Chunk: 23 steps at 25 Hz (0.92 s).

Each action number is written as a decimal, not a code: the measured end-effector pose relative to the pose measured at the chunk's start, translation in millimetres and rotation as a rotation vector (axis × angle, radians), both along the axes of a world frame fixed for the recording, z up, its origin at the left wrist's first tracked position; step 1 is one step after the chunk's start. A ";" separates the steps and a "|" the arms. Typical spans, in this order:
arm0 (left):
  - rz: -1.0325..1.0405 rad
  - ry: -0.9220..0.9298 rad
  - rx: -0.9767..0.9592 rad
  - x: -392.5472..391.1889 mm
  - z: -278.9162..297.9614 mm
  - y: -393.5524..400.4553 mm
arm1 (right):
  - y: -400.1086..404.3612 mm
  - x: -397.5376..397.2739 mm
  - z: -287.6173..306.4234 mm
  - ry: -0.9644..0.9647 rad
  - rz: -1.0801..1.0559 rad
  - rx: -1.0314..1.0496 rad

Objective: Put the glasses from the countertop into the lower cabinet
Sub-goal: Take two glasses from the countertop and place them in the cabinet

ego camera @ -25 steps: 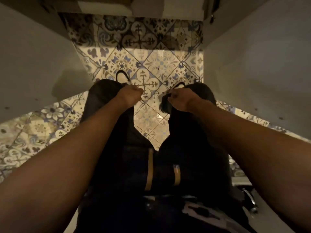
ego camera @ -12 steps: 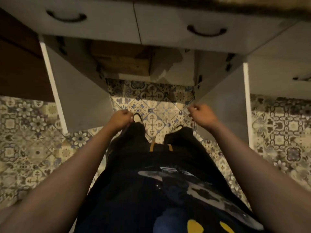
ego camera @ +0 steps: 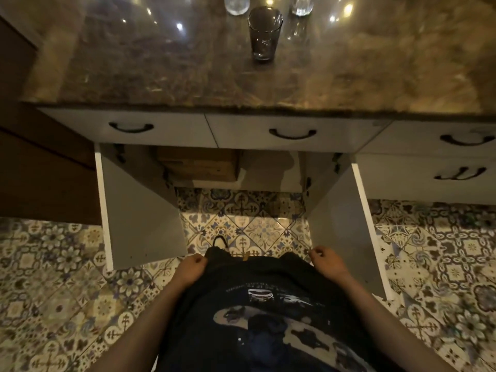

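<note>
A dark tinted glass (ego camera: 264, 33) stands upright on the brown marble countertop (ego camera: 166, 68). Two clear glasses sit behind it at the top edge, one to the left (ego camera: 236, 4) and one to the right (ego camera: 302, 5), both cut off by the frame. Below the drawers the lower cabinet (ego camera: 268, 170) stands open, its left door (ego camera: 139, 210) and right door (ego camera: 341, 218) swung out towards me. My left hand (ego camera: 192, 269) and my right hand (ego camera: 326, 261) hang loosely curled at my hips, holding nothing, far below the glasses.
A wooden box (ego camera: 198, 165) sits inside the cabinet on the left. Drawers with dark handles (ego camera: 292, 134) run under the counter edge. Patterned floor tiles (ego camera: 53, 277) spread all around. A dark wooden panel (ego camera: 40, 170) flanks the left side.
The view has risen from my knees near the floor to standing height, so the countertop and glasses have come into sight. Both hands left my legs and dropped to my sides.
</note>
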<state>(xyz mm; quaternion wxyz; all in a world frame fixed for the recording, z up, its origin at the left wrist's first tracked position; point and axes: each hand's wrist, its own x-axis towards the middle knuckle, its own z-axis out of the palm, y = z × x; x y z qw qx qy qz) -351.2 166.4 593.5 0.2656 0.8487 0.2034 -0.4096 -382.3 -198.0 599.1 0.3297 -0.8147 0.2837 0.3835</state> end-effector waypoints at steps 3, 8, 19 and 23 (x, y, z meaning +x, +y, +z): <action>-0.080 0.033 0.015 5.3 3.8 -20.3 | -14.5 14.8 3.9 -0.006 0.045 0.015; -0.152 0.083 0.006 25.7 13.8 -51.5 | -34.7 41.2 21.2 -0.051 0.100 0.095; -0.123 -0.625 -0.341 230.1 168.1 -95.5 | -18.7 250.5 166.0 -0.689 0.166 0.205; -0.138 -0.848 -0.471 310.9 192.3 -107.1 | -1.5 303.3 187.4 -0.769 0.011 0.259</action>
